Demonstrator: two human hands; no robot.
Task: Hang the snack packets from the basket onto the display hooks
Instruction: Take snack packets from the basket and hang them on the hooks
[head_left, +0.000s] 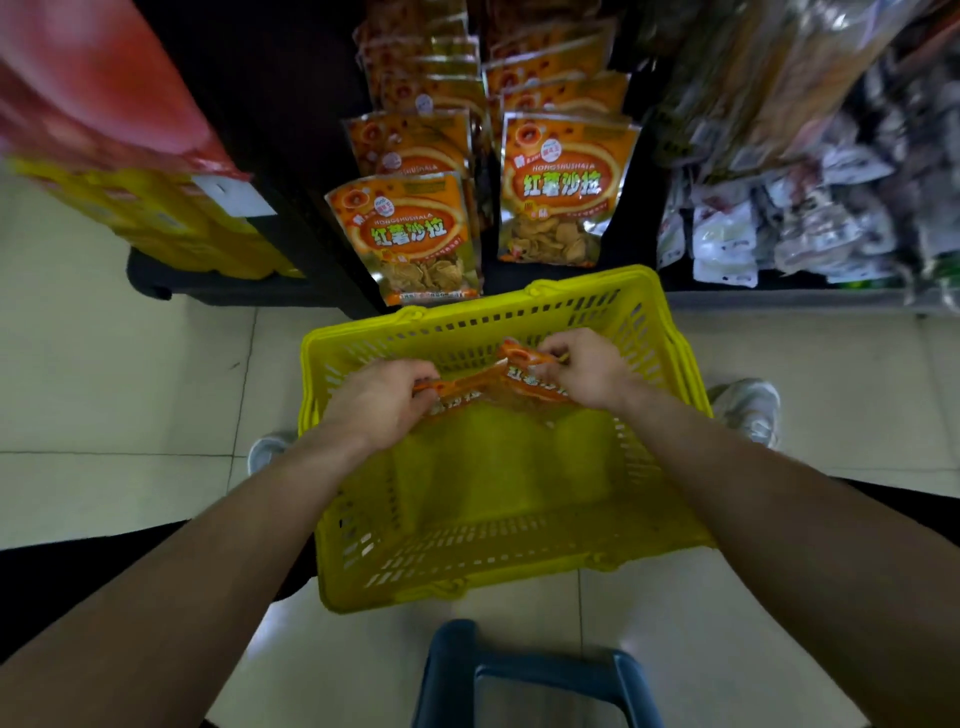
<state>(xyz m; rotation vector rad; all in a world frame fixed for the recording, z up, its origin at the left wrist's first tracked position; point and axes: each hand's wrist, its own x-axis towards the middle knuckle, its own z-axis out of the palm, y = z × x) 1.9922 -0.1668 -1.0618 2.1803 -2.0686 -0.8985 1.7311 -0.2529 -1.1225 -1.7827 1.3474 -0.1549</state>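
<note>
The step in hand looks like the pickup: both hands are down in the yellow basket (613, 306) at centre frame. The left hand (382, 400) and right hand (582, 366) are each closed on an orange packet (519, 382), pinched at its top edge; it may be two packets overlapping. Next, I judge, comes lifting one clear and finding its hang hole. Matching packets, glossy orange with chips showing, already hang on the display (566, 187) at upper centre.
</note>
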